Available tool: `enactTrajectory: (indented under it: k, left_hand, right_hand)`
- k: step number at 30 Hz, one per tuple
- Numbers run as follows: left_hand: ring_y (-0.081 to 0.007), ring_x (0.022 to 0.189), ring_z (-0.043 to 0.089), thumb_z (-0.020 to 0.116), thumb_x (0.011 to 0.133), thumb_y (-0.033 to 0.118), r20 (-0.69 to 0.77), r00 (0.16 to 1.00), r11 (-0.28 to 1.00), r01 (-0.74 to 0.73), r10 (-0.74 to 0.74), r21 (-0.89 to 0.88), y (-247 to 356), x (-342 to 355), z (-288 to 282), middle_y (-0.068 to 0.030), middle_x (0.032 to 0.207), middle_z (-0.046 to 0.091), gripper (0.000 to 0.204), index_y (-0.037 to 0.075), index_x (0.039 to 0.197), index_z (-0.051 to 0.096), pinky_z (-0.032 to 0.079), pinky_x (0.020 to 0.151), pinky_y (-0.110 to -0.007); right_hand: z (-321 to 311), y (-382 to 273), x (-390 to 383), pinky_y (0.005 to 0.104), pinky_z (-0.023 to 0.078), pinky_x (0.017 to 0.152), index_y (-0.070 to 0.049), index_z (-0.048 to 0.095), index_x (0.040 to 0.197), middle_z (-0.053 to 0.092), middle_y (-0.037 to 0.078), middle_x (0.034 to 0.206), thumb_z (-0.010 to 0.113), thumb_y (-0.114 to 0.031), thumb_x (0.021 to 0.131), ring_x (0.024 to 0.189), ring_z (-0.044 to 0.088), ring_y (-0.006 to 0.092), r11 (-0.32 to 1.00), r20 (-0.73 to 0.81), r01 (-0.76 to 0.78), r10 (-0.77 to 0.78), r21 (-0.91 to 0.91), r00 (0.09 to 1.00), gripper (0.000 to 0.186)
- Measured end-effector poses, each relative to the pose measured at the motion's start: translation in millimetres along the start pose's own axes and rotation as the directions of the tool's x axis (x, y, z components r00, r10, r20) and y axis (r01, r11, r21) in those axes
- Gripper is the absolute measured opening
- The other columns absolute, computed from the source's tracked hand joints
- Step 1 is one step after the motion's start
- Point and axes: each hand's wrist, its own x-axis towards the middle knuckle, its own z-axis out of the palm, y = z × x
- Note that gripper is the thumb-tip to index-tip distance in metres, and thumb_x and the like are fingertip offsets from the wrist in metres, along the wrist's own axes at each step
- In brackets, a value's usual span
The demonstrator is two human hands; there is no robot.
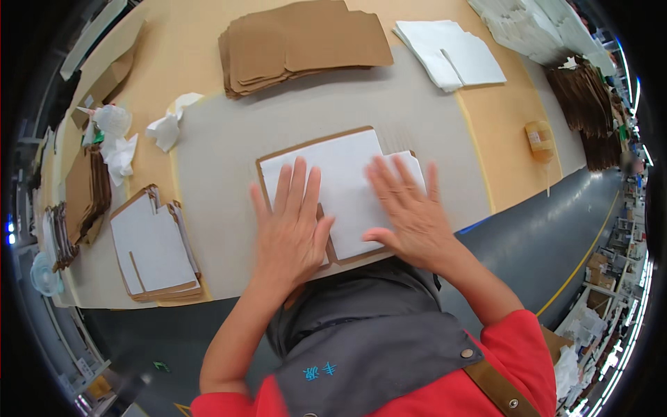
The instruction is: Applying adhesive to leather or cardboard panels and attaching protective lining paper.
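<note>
In front of me a white sheet [347,181] lies on a slightly larger brown panel [316,142], whose edge shows around it. Both pieces share a stepped outline with a slot at the near side. My left hand [292,240] lies flat over the left part of the sheet, fingers stretched out. On the right part, my right hand [410,212] is spread with its thumb out to the side; its fingers are slightly blurred. Neither hand holds anything. Whether the palms press on the sheet or hover just above it, I cannot tell.
At the back lie a stack of brown panels [313,42] and a stack of white sheets [451,55]. White-faced brown panels [153,240] are piled at left, near crumpled tissue [167,131] and a nozzle bottle [111,120]. An amber bottle [539,142] stands near the right edge.
</note>
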Motion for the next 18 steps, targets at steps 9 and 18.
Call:
enactTrajectory:
  k: [9,18]
  left_hand:
    - [-0.0284,0.156,0.012,0.041,0.103,0.037,-0.139,0.956,0.958,0.272,-0.258,0.090,-48.7,29.3,25.1,-0.0144,0.167,0.016,0.069,0.003,0.159,0.020,-0.003,0.120,-0.061]
    - [-0.0315,0.156,0.008,0.042,0.100,0.058,-0.019,0.988,0.980,0.153,-0.152,0.125,-27.2,0.6,21.1,-0.0147,0.168,0.011,0.083,0.007,0.160,0.019,-0.006,0.116,-0.068]
  right_hand:
    - [35.1,54.5,68.4,0.0646,-0.002,0.119,-0.014,0.021,0.161,0.023,0.005,0.167,0.043,-0.069,0.093,0.154,0.017,0.0248,0.998,-0.049,-0.058,0.056,-0.024,0.997,0.090]
    - [-1.0,34.3,36.1,0.0649,-0.004,0.119,-0.014,0.024,0.160,0.019,0.004,0.167,0.043,-0.073,0.090,0.155,0.012,0.0263,0.999,-0.108,0.050,-0.052,-0.020,0.993,0.093]
